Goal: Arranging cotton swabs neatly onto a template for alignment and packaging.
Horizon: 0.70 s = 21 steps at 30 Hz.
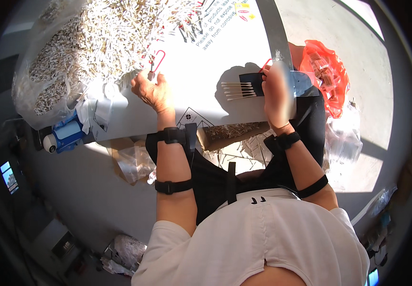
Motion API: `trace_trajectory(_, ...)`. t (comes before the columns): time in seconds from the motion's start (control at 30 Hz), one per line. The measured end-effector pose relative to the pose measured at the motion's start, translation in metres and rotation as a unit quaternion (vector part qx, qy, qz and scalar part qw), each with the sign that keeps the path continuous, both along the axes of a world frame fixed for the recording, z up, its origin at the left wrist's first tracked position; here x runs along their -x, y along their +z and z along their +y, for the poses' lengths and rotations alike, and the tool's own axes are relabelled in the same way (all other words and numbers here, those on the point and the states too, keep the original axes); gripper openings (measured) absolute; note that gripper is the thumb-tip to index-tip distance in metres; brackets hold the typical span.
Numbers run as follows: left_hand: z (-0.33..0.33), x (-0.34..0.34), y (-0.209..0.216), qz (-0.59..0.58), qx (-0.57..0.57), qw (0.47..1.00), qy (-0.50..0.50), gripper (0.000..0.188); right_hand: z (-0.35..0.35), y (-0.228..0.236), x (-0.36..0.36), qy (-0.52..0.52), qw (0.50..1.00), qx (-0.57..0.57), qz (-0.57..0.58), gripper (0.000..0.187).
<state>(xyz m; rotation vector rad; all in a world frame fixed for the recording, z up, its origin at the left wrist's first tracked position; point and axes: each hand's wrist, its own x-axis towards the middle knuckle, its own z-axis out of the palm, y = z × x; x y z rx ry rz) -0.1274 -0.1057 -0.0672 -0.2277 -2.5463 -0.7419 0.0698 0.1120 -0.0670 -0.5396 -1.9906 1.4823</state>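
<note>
A row of slim, pale, white-tipped swabs is laid left to right on the white-topped bench, just left of the nearer right hand (blurred; its grip cannot be judged). The left hand, its hold equally indeterminable, is placed beside a heap of loose swabs. Dark and red lettering is printed beyond.

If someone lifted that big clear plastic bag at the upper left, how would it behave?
The bag would probably sag and flop, since its thin plastic looks wrinkled. The small white-tipped sticks might slide out, as they lie loosely heaped and spread onto the white surface.
</note>
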Motion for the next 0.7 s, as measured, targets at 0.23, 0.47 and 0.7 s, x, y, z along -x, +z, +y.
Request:
trace_trajectory(0.23, 0.028, -0.014, -0.012, 0.012, 0.031, 0.982, -0.186, 0.019, -0.001, 0.002, 0.002, 0.002, 0.997, -0.066, -0.029, 0.023)
trace_trajectory(0.47, 0.075, -0.024, 0.007, -0.102, 0.025, 0.966, -0.238, 0.024, -0.002, 0.006, 0.003, 0.006, 0.997, -0.073, -0.035, 0.025)
trace_trajectory(0.7, 0.117, 0.054, 0.027, -0.232, 0.118, 0.966, -0.017, 0.032, -0.004, 0.009, 0.003, 0.012, 0.996, -0.074, -0.047, 0.029)
